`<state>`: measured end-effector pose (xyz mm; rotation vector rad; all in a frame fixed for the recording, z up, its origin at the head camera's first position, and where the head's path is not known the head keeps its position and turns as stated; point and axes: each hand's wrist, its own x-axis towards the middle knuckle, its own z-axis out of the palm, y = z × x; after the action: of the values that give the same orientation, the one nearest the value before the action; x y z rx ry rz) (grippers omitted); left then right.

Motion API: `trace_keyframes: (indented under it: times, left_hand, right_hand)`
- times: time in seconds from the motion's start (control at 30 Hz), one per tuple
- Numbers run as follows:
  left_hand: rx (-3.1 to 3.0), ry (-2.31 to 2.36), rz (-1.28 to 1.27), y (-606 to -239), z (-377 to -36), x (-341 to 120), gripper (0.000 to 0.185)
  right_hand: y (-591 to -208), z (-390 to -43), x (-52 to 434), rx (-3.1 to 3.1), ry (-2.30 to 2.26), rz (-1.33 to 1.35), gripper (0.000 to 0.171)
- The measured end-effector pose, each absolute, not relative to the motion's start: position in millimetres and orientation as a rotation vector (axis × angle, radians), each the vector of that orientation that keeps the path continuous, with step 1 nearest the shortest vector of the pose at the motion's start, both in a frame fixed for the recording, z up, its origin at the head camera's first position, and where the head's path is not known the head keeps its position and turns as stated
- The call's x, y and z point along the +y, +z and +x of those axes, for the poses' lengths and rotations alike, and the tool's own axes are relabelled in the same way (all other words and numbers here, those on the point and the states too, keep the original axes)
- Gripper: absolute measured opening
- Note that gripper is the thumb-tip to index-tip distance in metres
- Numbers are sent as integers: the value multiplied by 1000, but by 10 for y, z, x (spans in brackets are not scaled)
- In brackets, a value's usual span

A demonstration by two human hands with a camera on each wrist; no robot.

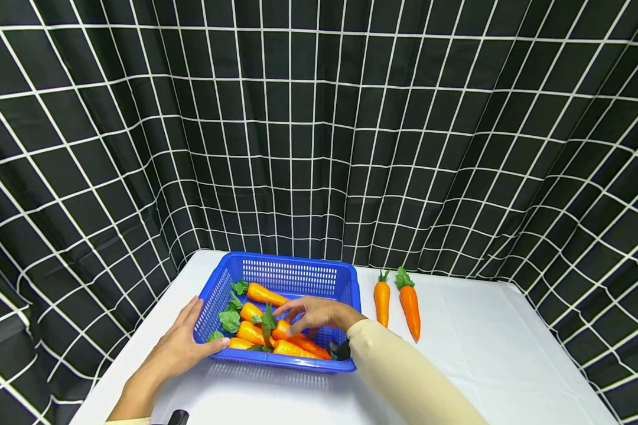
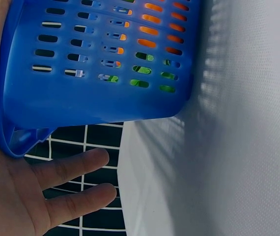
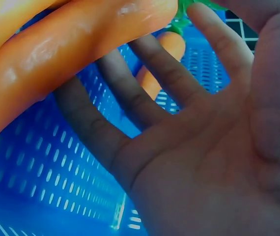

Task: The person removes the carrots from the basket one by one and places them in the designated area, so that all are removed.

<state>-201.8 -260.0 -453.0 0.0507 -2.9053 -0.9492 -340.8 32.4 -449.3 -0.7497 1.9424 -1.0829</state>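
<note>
Black, white-gridded fabric (image 1: 298, 136) backs our white worktop (image 1: 484, 348). Left hand (image 1: 181, 347): spread against blue perforated plastic basket (image 1: 292, 362), eight o'clock. Right hand (image 1: 320, 313): at glossy orange carrot (image 1: 304, 343); pinching, we cannot tell.

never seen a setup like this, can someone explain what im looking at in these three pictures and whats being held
There is no machine here, just a person's two bare hands. The widest picture comes from a camera worn on the head, looking forward and down; the other two come from cameras on each wrist, close to the hands.

A blue basket holding orange carrots stands on a white table, with two more carrots to its right and a black gridded curtain behind.

The left hand rests against the basket's rim, fingers extended. The right hand is inside, touching one carrot; whether it actually grips it, I can't tell.
</note>
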Motion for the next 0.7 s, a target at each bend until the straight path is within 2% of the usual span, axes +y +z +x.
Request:
trace_keyframes:
  times: [0.37,0.7]
  left_hand:
    - [-2904,-933,46,-4530,-2034,-2604,113]
    - [-2905,-925,49,-4540,-2022,-2597,114]
  right_hand:
    - [-4523,-3439,347,2008,-937,-819,49]
    - [-4520,-3401,376,2038,-886,-762,56]
